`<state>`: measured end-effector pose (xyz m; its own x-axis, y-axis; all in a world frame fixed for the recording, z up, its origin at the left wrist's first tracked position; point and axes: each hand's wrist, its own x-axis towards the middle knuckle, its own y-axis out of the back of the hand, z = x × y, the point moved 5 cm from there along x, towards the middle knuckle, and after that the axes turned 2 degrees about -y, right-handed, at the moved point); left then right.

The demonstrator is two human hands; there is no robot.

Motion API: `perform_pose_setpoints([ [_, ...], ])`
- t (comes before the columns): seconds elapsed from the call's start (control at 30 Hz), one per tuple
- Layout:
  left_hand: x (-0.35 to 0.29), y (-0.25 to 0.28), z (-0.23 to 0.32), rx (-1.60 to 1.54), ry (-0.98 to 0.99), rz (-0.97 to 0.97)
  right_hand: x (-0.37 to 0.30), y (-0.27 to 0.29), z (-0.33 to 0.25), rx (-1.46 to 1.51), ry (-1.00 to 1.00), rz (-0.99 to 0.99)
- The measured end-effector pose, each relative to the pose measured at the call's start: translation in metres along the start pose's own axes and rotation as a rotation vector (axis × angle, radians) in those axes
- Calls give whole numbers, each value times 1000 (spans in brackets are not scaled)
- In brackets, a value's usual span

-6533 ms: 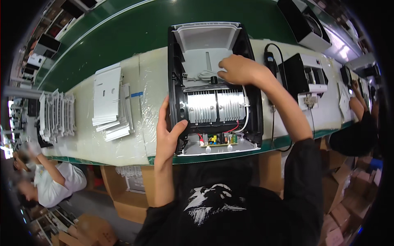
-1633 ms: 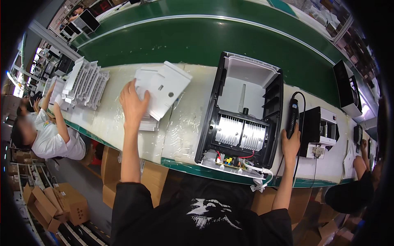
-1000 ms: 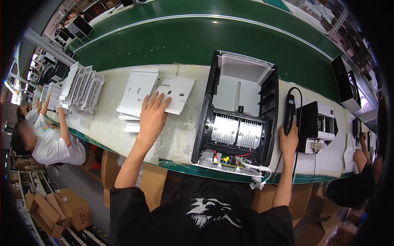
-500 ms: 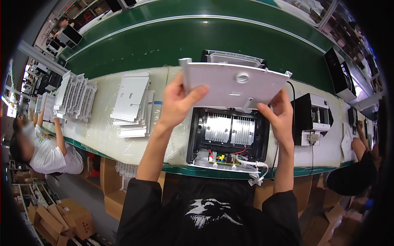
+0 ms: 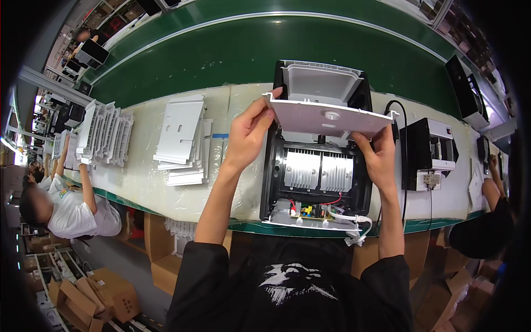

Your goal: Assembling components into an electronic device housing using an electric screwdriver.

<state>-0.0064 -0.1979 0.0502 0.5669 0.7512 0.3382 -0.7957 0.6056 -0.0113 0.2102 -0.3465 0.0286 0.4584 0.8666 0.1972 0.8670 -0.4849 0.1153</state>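
Between my hands a white plastic panel [image 5: 310, 114] is held tilted over a black appliance housing [image 5: 270, 185]. My left hand [image 5: 247, 133] grips the panel's left end, fingers behind it, thumb in front. At its right end, my right hand [image 5: 378, 154] pinches the lower corner. The housing lies open below the panel. Inside it sit two finned metal heat sinks [image 5: 302, 170], with a small circuit board [image 5: 310, 211] and red wires along the near edge. A white cable with a plug [image 5: 354, 238] hangs over the near side. At the far end a pale tray-like part [image 5: 321, 83] shows.
Left on the bench lie a stack of flat white panels [image 5: 180, 133] and a row of ribbed white parts [image 5: 105, 133]. To the right stands a black and white unit [image 5: 434, 146] with a cable. One person [image 5: 77, 207] works at left, another [image 5: 481, 232] at right.
The panel has tipped flatter and moved slightly right, uncovering more of the housing's far end and the tray-like part. Both hands keep their hold on it.
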Motion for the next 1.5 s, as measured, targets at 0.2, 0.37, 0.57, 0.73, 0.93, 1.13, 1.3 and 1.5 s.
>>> perform_pose_setpoints([
  [0.2,1,-4,3,217,-142,91,7,2,-17,-646,235,97],
  [0.37,-8,-6,-23,393,1,67,10,1,-9,-559,33,109],
  [0.57,-8,-15,6,559,-271,249,6,8,-3,-436,78,152],
  [0.73,-8,-34,21,814,-619,-8,2,3,-18,-515,223,165],
  [0.93,6,-53,8,821,-440,-228,1,1,-15,-651,269,117],
  [1.13,3,-60,5,856,-356,-165,3,0,-15,-696,237,139],
  [1.3,8,-55,-7,846,-187,-234,7,-11,-23,-834,248,89],
  [1.5,2,-53,-9,783,-203,-273,-9,13,-13,-95,41,235],
])
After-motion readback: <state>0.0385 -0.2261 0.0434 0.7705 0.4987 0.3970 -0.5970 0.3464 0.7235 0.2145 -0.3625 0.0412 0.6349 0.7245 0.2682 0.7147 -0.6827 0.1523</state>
